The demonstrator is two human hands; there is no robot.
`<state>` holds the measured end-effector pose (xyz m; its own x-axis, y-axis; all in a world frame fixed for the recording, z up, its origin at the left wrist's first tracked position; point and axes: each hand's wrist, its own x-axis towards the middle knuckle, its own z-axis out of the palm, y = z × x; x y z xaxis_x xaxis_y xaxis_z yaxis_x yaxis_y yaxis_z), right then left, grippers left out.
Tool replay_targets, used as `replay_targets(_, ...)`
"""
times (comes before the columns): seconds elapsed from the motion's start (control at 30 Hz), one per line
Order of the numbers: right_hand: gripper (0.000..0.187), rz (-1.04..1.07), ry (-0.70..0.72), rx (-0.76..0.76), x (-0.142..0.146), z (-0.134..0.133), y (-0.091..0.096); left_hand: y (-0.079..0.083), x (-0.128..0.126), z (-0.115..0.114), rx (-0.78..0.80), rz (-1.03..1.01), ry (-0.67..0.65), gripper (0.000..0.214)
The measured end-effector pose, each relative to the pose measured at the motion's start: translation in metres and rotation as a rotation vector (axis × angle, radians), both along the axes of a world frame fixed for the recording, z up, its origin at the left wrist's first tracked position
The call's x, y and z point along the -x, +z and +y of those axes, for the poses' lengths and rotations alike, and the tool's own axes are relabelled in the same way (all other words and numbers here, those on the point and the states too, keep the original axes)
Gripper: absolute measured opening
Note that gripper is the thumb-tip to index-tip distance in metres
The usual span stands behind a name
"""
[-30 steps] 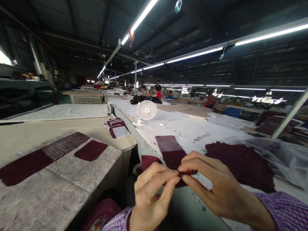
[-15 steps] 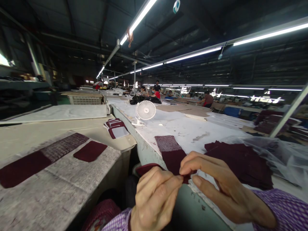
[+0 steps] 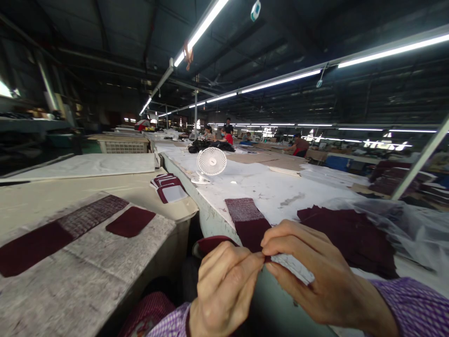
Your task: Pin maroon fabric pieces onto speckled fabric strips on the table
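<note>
My left hand (image 3: 226, 285) is closed in a pinch at the table's near edge, its thumb and fingertips together on a small edge of maroon fabric (image 3: 268, 258). My right hand (image 3: 312, 267) meets it there, fingertips and thumb closed on the same edge; most of that cloth is hidden by the fingers. Just beyond, a maroon fabric strip with a speckled knit band (image 3: 245, 213) lies flat on the white-covered table. Behind my left knuckles shows a curved maroon piece with a pale rim (image 3: 212, 244); whether it joins the held cloth I cannot tell.
A pile of maroon fabric (image 3: 345, 238) lies right, beside clear plastic sheeting (image 3: 414, 229). A white clip fan (image 3: 211, 161) stands ahead. On the left table are a long maroon strip (image 3: 38, 248), a maroon square (image 3: 131, 221) and stacked maroon-and-white pieces (image 3: 170, 189). Several people work far off.
My right thumb has moved left and in towards its fingertips, closing on the fabric edge. My left hand keeps its pinch almost in place.
</note>
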<state>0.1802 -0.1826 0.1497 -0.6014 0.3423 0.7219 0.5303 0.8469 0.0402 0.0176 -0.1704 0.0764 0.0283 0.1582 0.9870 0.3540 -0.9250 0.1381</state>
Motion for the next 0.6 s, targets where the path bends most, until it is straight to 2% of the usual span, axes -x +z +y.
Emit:
replay_targets(0.3, 0.01, -0.003, 0.026, 0.001, -0.0005, 0.001, -0.0015, 0.0013, 0.0006, -0.0011, 0.036, 0.021, 0.026, 0.021)
replay_targets(0.47, 0.012, 0.003, 0.047, 0.02, 0.0001, 0.0007, -0.0017, -0.0023, -0.0001, -0.0002, 0.049, 0.006, -0.02, 0.023)
replay_targets(0.53, 0.011, 0.025, 0.057, 0.086, 0.0, 0.0018, -0.0013, -0.0022, -0.0005, 0.0001, 0.11, -0.002, -0.078, 0.022)
replay_targets(0.6, 0.009, 0.057, 0.038, 0.235, -0.0002, 0.0041, -0.0002, 0.0002, -0.0005, 0.0006, 0.249, -0.021, -0.158, 0.016)
